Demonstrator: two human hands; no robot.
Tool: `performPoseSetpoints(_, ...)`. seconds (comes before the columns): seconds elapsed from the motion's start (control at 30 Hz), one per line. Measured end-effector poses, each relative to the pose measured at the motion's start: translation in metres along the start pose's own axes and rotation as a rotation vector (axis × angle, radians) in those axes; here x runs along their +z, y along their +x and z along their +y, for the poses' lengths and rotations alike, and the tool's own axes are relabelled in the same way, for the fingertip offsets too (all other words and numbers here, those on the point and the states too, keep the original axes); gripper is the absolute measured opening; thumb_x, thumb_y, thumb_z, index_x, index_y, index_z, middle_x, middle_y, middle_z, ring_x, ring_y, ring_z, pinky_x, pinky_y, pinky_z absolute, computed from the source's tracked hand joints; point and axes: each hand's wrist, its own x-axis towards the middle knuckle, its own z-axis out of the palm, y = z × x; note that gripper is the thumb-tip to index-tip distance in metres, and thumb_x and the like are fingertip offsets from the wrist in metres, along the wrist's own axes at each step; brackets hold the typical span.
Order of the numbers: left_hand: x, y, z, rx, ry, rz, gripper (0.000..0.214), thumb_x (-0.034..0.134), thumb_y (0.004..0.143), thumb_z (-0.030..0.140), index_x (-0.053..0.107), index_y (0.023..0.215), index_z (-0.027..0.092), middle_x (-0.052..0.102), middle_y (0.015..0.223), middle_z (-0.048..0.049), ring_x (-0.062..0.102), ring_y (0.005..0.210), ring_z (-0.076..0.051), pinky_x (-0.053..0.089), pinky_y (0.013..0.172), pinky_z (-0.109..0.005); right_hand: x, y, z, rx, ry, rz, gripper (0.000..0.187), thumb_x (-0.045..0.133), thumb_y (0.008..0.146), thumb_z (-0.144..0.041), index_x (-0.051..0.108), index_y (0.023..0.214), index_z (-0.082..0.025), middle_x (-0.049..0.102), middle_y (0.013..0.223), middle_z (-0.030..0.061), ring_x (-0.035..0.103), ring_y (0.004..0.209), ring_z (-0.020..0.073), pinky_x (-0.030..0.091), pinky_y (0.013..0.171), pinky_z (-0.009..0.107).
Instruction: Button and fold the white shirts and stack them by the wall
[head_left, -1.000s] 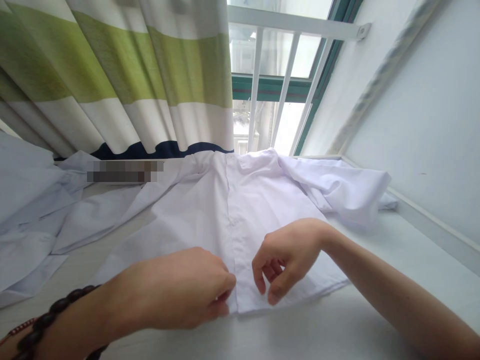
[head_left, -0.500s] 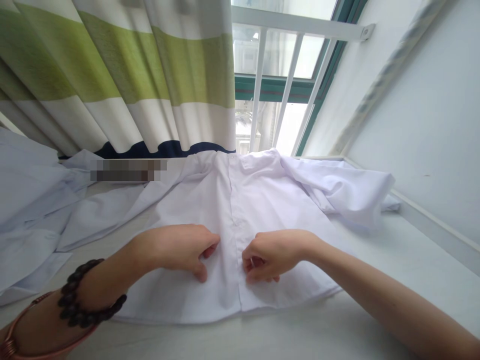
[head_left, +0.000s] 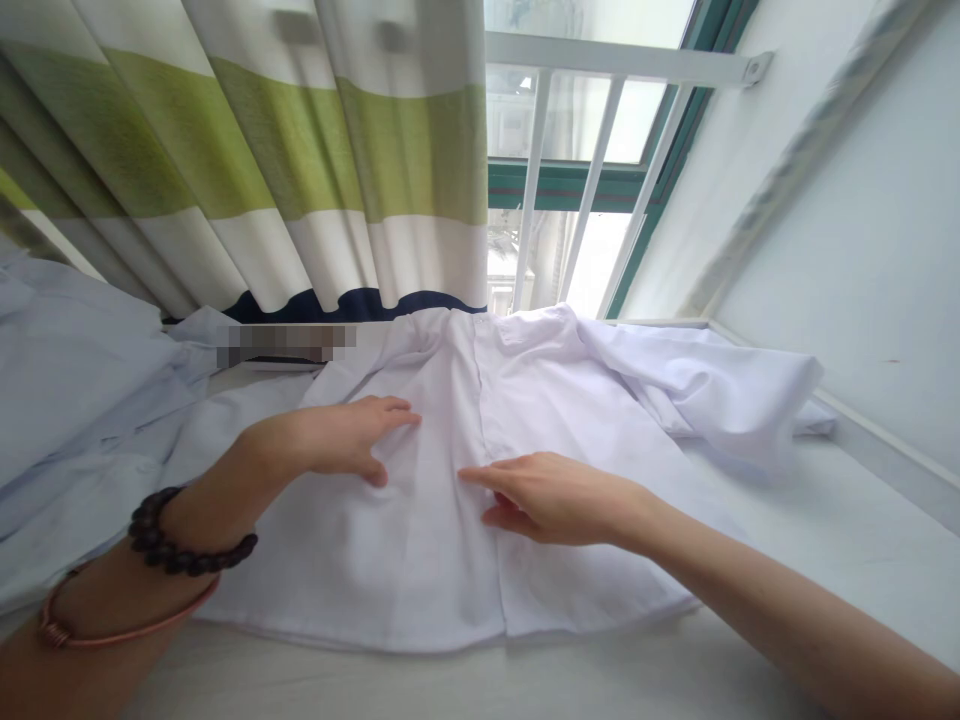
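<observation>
A white button-up shirt lies front side up on a white table, its hem toward me and its collar by the window. My left hand rests flat on the shirt's left front panel, fingers stretched out. My right hand lies flat just right of the button placket, fingers pointing left toward it. Neither hand holds anything. The shirt's right sleeve is bunched up at the far right. A dark bead bracelet and a thin pink band circle my left wrist.
A striped green, white and navy curtain hangs behind the table. To its right is a barred window. Pale blue cloth is heaped at the left. A white wall borders the table on the right.
Both hands have let go of the shirt's lower placket, moved up toward the middle of the shirt and spread flat. The view has shifted slightly left.
</observation>
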Motion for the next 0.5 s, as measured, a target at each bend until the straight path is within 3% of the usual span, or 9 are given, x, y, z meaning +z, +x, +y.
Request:
performPoseSetpoints(0.1, 0.005, 0.0, 0.017, -0.028, 0.024, -0.089, 0.1, 0.074, 0.059, 0.026, 0.027, 0.147, 0.022, 0.02, 0.155, -0.0143, 0.024, 0.14, -0.031, 0.029, 0.107, -0.037, 0.0, -0.001, 0.0, -0.014, -0.039, -0.138, 0.039, 0.045, 0.091, -0.027, 0.05, 0.129, -0.017, 0.065, 0.097, 0.011, 0.061, 0.083, 0.0229, 0.043, 0.068, 0.031)
performPoseSetpoints(0.17, 0.006, -0.006, 0.028, -0.036, 0.031, -0.125, 0.105, 0.078, 0.056, 0.025, 0.027, 0.148, 0.022, 0.019, 0.155, -0.0166, 0.029, 0.138, -0.032, 0.033, 0.105, -0.037, -0.003, -0.004, -0.003, -0.002, -0.022, -0.226, 0.047, 0.049, 0.089, -0.027, 0.046, 0.134, -0.018, 0.065, 0.094, 0.0095, 0.061, 0.084, 0.0232, 0.043, 0.068, 0.031)
performPoseSetpoints(0.3, 0.002, -0.019, 0.039, 0.041, -0.004, -0.116, 0.079, 0.075, 0.064, 0.035, 0.046, 0.138, 0.029, 0.044, 0.144, -0.0106, 0.048, 0.125, -0.029, 0.038, 0.101, -0.036, -0.011, -0.012, -0.009, 0.043, 0.019, -0.362, 0.055, 0.056, 0.085, -0.032, 0.045, 0.138, -0.022, 0.065, 0.078, 0.0037, 0.06, 0.078, 0.0223, 0.041, 0.059, 0.029)
performPoseSetpoints(0.4, 0.001, -0.014, 0.032, 0.123, -0.043, 0.027, 0.045, 0.059, 0.081, 0.044, 0.059, 0.124, 0.027, 0.058, 0.127, -0.0074, 0.056, 0.112, -0.025, 0.04, 0.098, -0.036, -0.015, -0.013, -0.009, -0.026, 0.095, -0.304, 0.039, 0.055, 0.085, -0.031, 0.059, 0.124, -0.023, 0.066, 0.076, 0.0023, 0.059, 0.071, 0.0181, 0.042, 0.06, 0.027)
performPoseSetpoints(0.5, 0.006, 0.004, 0.022, 0.143, -0.037, 0.302, 0.042, 0.039, 0.093, 0.042, 0.056, 0.123, 0.018, 0.054, 0.127, -0.012, 0.052, 0.117, -0.024, 0.037, 0.102, -0.037, -0.015, -0.009, -0.004, -0.018, 0.103, -0.041, 0.03, 0.049, 0.09, -0.027, 0.063, 0.115, -0.02, 0.067, 0.086, 0.0049, 0.06, 0.076, 0.0169, 0.045, 0.071, 0.028)
